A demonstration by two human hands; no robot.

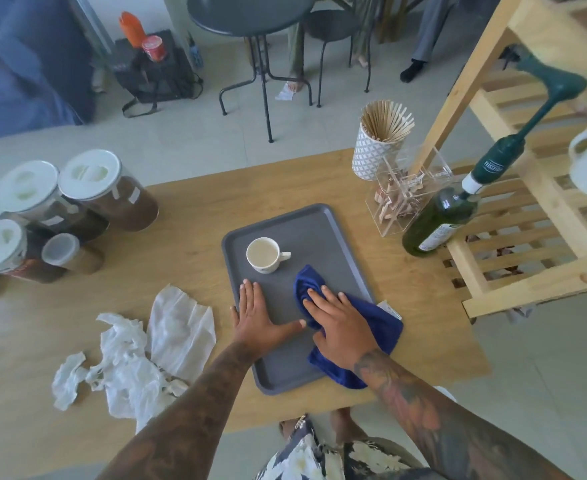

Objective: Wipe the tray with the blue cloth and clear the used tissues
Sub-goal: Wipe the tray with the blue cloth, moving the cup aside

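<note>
A grey rectangular tray lies on the wooden table. The blue cloth is spread over the tray's right side and hangs past its right rim. My right hand presses flat on the cloth, fingers bunching it. My left hand lies flat on the tray's left edge, fingers apart, holding nothing. A white cup stands on the far part of the tray. Crumpled white used tissues lie on the table to the left of the tray.
Several lidded jars stand at the table's left. A holder of wooden sticks, a clear box and a green bottle with a pump stand at the far right, beside a wooden rack. The table's front edge is near my body.
</note>
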